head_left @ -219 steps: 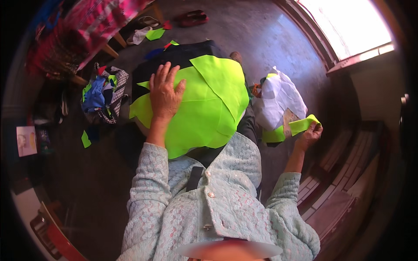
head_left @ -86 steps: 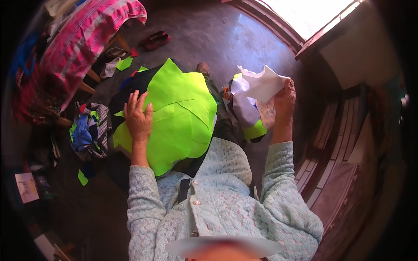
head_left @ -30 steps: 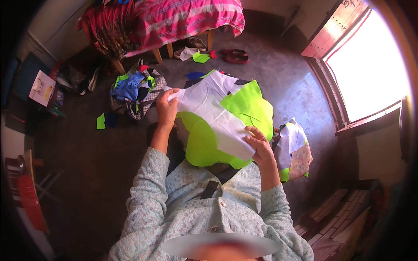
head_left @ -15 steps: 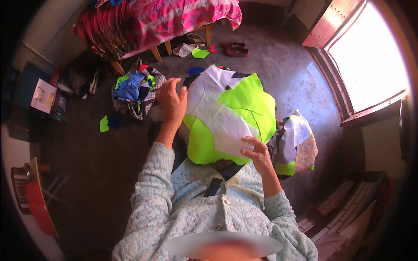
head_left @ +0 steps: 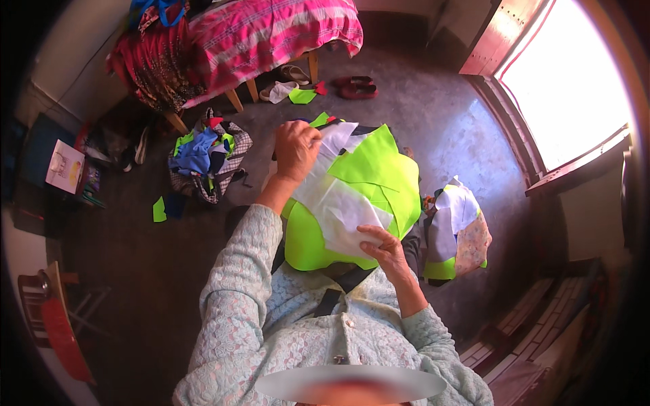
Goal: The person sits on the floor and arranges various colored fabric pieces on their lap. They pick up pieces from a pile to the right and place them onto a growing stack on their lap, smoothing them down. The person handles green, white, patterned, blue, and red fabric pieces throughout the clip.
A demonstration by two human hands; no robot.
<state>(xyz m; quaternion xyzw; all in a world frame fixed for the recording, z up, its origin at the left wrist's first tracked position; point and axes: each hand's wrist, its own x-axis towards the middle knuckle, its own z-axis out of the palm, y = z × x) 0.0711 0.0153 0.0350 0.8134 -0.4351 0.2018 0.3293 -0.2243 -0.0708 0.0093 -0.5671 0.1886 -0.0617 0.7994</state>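
Observation:
A bundle of cut cloth pieces lies on my lap, with bright yellow-green fabric (head_left: pixel 379 166) on the right and another yellow-green piece (head_left: pixel 303 237) at the lower left. A white fabric piece (head_left: pixel 342 206) stretches across the top of it, slightly creased. My left hand (head_left: pixel 296 152) is at the bundle's upper left, its fingers closed on the far part of the white fabric piece. On the near right corner of that piece rests my right hand (head_left: pixel 387 249), thumb and fingers a little apart.
A checked bag (head_left: pixel 210 155) of blue and green scraps stands at the left. Another cloth bundle (head_left: pixel 457 230) sits on the floor at my right. Dark red shoes (head_left: pixel 357 88) and a green scrap (head_left: pixel 302 96) lie near the pink-covered bed (head_left: pixel 271 40). A bright doorway (head_left: pixel 569 81) opens at right.
My left hand has moved right, from beside the bundle onto the white fabric, and its fingers have closed. My right hand stays at the near corner. The view has shifted slightly.

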